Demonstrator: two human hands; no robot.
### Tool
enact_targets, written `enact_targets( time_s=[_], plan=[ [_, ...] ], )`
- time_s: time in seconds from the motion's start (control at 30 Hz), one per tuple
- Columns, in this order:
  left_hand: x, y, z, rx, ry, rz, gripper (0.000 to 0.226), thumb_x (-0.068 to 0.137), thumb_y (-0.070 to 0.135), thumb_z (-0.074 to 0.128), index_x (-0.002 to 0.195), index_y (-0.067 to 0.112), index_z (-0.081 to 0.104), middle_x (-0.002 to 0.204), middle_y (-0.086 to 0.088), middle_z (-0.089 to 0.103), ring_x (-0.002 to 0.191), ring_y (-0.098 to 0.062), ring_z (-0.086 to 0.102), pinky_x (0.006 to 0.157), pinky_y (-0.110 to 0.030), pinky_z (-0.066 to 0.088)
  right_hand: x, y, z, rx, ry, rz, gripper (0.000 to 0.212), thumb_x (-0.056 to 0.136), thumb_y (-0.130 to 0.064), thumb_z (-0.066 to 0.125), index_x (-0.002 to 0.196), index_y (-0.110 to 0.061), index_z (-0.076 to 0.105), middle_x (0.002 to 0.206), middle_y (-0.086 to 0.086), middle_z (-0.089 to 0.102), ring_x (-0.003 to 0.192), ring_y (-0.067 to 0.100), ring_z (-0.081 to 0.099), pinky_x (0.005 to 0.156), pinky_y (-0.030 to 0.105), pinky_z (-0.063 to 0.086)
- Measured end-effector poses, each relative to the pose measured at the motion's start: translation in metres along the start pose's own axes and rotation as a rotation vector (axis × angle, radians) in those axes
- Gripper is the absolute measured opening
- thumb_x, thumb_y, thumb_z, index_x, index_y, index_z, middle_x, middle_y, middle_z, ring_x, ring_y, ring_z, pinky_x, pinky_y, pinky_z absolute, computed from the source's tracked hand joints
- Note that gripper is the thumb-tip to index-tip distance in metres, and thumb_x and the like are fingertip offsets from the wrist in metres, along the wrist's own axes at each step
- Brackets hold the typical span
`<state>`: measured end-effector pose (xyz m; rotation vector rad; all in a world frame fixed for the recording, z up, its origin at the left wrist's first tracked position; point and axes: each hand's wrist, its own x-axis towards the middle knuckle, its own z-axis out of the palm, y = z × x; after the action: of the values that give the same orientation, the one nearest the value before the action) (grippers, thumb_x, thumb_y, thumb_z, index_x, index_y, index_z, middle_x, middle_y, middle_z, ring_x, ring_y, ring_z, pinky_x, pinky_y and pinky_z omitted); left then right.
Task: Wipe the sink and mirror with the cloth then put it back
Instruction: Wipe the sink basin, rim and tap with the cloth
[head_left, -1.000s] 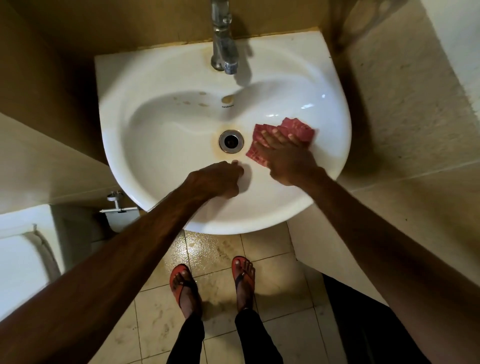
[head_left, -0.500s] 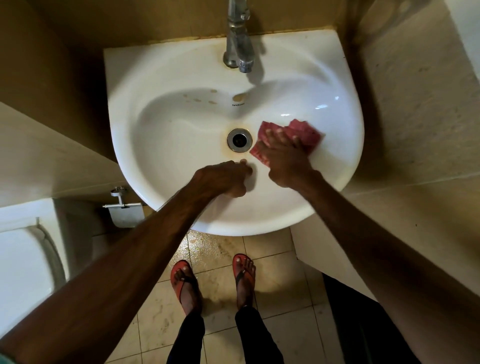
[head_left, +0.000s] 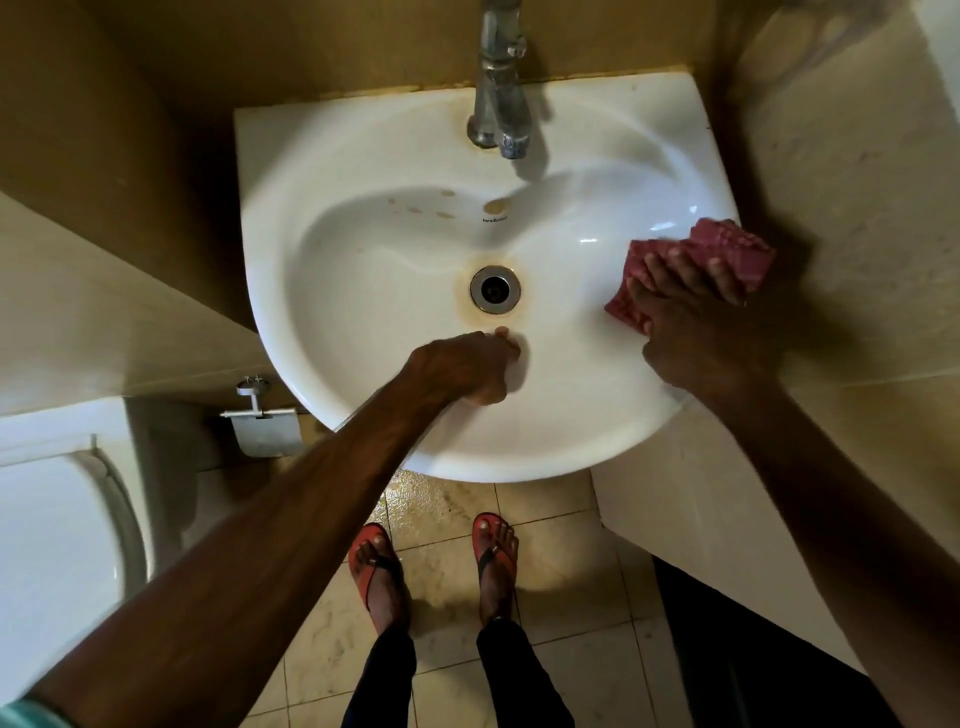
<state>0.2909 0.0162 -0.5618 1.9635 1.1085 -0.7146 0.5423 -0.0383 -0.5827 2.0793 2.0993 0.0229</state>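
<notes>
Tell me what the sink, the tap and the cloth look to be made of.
Sink: glazed white ceramic, likely; glossy highlights, brown stains round the drain.
Tap: polished metal, probably chrome-plated; mirror-like grey sheen.
Cloth: soft woven fabric, red with a fine check; it crumples in folds.

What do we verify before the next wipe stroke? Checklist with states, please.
1. Cloth under control: ok. The right hand presses the red cloth with flat fingers on the right rim of the sink.
2. Other hand out of the wipe path: ok. The left hand rests curled at the basin front, apart from the cloth.
3. Basin clean: not ok. There are brown spots below the tap and a rusty ring around the drain.
4. Tap off: ok. No water stream is visible.
5. Mirror wiped: cannot tell. It is not in view.
</notes>
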Motion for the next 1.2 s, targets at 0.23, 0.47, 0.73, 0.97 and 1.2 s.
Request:
enact_targets(
  time_s=[0.23,0.47,0.73,0.97,1.2],
  plan=[
    [0.004,0.002,0.0,0.008,0.008,-0.032,0.073,0.096,0.011,0.046,0.16,0.02,0.011,0.159,-0.008,0.03,0.141,-0.028,0.039,0.105,-0.033,0.038,0.035,-0.057,0.022,0.121,-0.239,-0.108,0.08,0.083,-0.008,0.053,0.159,-0.025,0.034,0.171,0.0,0.019,0.16,0.026,0.01,0.125,0.05,0.003],
    [0.008,0.004,0.001,0.026,0.002,-0.034,0.072,0.096,0.011,0.045,0.159,0.023,0.014,0.162,-0.006,0.025,0.141,-0.028,0.039,0.107,-0.033,0.038,0.049,-0.054,0.016,0.11,-0.304,-0.148,0.081,0.093,-0.013,0.049,0.164,-0.031,0.013,0.173,-0.009,0.003,0.16,0.017,0.0,0.127,0.045,-0.001],
    [0.016,0.005,0.006,0.0,0.01,-0.024,0.071,0.095,0.008,0.044,0.159,0.023,0.016,0.163,-0.005,0.021,0.143,-0.027,0.035,0.111,-0.03,0.034,0.009,0.017,-0.012,0.038,0.07,0.055,0.074,0.073,-0.022,0.043,0.145,-0.019,0.058,0.164,-0.001,0.039,0.157,0.023,0.023,0.127,0.053,0.005],
    [0.033,-0.006,0.007,-0.038,0.071,-0.035,0.062,0.093,0.018,0.048,0.153,0.026,0.034,0.156,-0.004,0.037,0.14,-0.027,0.041,0.116,-0.035,0.035,-0.016,0.008,-0.002,0.1,0.15,0.238,0.066,0.087,-0.018,0.055,0.152,-0.021,0.048,0.171,0.001,0.021,0.159,0.032,0.012,0.124,0.059,0.02],
    [0.049,0.028,0.009,-0.018,0.176,0.176,0.068,0.099,0.018,0.048,0.158,0.01,0.015,0.165,-0.008,0.016,0.145,-0.03,0.034,0.116,-0.041,0.033,0.01,0.024,-0.002,0.073,0.142,0.158,0.074,0.087,-0.022,0.052,0.159,-0.023,0.035,0.173,0.001,0.011,0.16,0.033,0.004,0.125,0.06,0.013]
  ],
)
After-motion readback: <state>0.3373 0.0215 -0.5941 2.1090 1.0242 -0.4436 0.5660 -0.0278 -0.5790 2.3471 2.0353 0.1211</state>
